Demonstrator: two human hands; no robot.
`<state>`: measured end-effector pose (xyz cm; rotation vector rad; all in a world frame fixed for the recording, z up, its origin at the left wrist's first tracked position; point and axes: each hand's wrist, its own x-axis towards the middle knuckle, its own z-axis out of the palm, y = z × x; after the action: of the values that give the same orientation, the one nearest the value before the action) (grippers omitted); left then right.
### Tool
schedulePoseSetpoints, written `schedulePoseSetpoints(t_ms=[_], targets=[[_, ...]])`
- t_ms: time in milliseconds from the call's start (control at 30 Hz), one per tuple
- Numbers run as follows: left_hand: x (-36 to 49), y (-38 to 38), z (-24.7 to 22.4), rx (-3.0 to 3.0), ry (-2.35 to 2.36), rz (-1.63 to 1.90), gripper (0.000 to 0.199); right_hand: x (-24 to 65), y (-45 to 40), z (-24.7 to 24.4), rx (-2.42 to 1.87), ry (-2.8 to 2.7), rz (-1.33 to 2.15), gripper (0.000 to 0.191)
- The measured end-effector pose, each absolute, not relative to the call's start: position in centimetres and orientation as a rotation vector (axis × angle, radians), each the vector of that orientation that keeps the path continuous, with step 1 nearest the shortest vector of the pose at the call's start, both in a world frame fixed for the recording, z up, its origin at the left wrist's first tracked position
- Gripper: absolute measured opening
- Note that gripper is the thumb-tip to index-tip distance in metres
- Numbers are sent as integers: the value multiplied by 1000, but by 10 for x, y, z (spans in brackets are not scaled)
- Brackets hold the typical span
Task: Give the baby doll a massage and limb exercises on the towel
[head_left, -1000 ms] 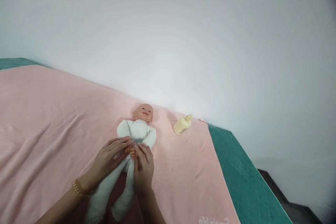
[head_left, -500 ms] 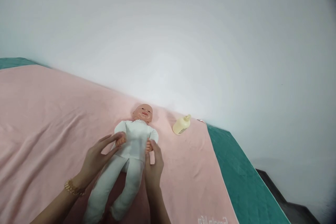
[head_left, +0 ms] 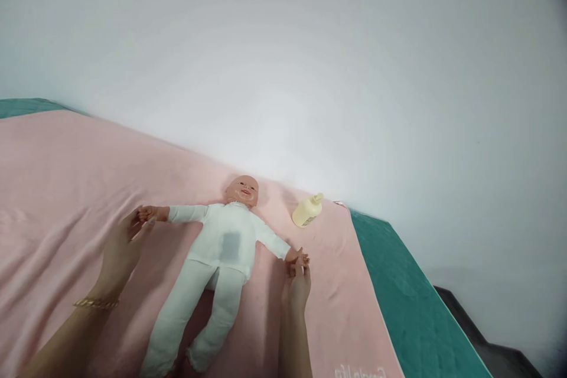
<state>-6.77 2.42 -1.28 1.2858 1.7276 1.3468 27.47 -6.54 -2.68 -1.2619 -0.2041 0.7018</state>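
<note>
A baby doll (head_left: 221,236) with a bald head and white cloth body lies on its back on a pink blanket (head_left: 336,301). Both of its arms are stretched out to the sides. My left hand (head_left: 121,245), with a gold bracelet at the wrist, is closed on the doll's hand at the left. At the right, my right hand (head_left: 297,283) pinches the doll's other hand between thumb and fingers. A grey rectangular patch shows on the doll's belly.
A pale yellow pump bottle (head_left: 306,211) stands on the blanket to the right of the doll's head. Green bedding (head_left: 403,283) shows beyond the blanket's right edge. A white wall (head_left: 283,71) rises behind. Something dark (head_left: 487,342) is at the lower right.
My hands have moved apart, drawing the doll's arms from beside its belly out to both sides. The bottle and the doll's body have stayed in place.
</note>
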Motion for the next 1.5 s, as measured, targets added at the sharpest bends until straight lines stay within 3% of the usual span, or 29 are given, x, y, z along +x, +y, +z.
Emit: schedulePoseSetpoints(t_ms=[167, 567, 833, 1033, 1267, 1500], targets=[[-59, 17, 2, 714, 1759, 1287, 51, 278, -66, -42, -1127, -103, 744, 51], [-43, 10, 17, 751, 1643, 1568, 58, 268, -68, -24, -1265, -247, 652, 55], [-24, -1, 11, 1354, 1827, 1412, 41, 233, -69, 10, -1356, -674, 490, 47], [7, -13, -3, 2026, 1423, 1456, 25, 199, -65, 5, -1362, -1314, 286, 32], [6, -2, -19, 2534, 1043, 1391, 26, 178, -60, -16, -1296, -1706, -50, 39], [4, 1, -20, 2558, 1009, 1280, 30, 175, -60, -19, -1312, -1703, -3, 41]])
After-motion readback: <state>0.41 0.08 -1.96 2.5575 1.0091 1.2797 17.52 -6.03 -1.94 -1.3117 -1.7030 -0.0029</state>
